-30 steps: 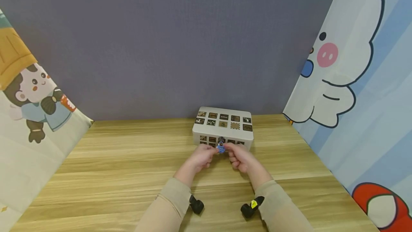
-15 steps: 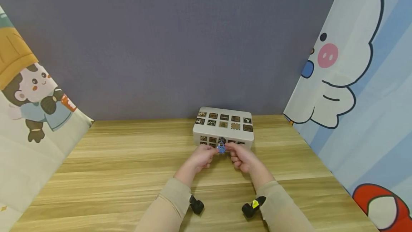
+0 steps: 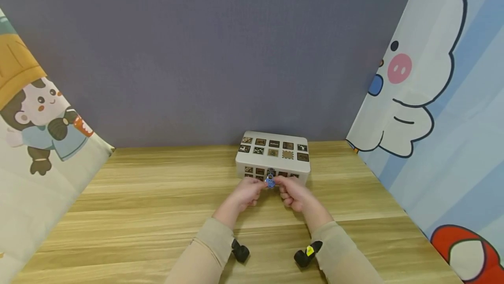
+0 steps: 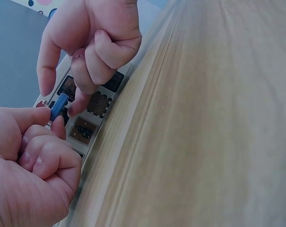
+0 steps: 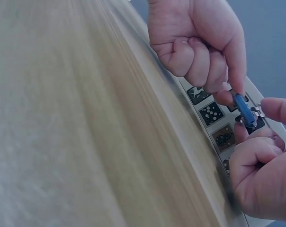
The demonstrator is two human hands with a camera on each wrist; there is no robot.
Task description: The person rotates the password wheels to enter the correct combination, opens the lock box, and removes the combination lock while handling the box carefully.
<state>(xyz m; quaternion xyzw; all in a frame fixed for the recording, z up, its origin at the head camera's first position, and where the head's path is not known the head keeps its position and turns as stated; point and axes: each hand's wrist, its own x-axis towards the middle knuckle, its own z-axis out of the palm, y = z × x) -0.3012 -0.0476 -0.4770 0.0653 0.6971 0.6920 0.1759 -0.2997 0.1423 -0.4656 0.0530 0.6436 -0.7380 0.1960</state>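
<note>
Here, near the table's (image 3: 157,196) far edge, left hand (image 3: 246,191) pinches blue padlock (image 3: 270,182); right hand (image 3: 293,193) adjoins it, grip unclear; box (image 3: 271,160) lettering (image 3: 274,143) illegible.

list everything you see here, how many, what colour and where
padlock: one, blue, at the front of the box, between the hands
box: one, white with brown and black picture squares, far part of the table
clasp: one, metallic, front of the box
table: one, yellow-brown wood grain, under the box
backdrop: one, grey, behind the table
left curtain: one, cream with a cartoon figure, left edge
right curtain: one, blue and white with cartoons, right edge
wrist devices: two, black, the right with a yellow patch, at the cuffs
sleeves: two, beige, on both forearms
left hand: one, bare, pinching the padlock
right hand: one, bare, at the padlock; grip unclear
</note>
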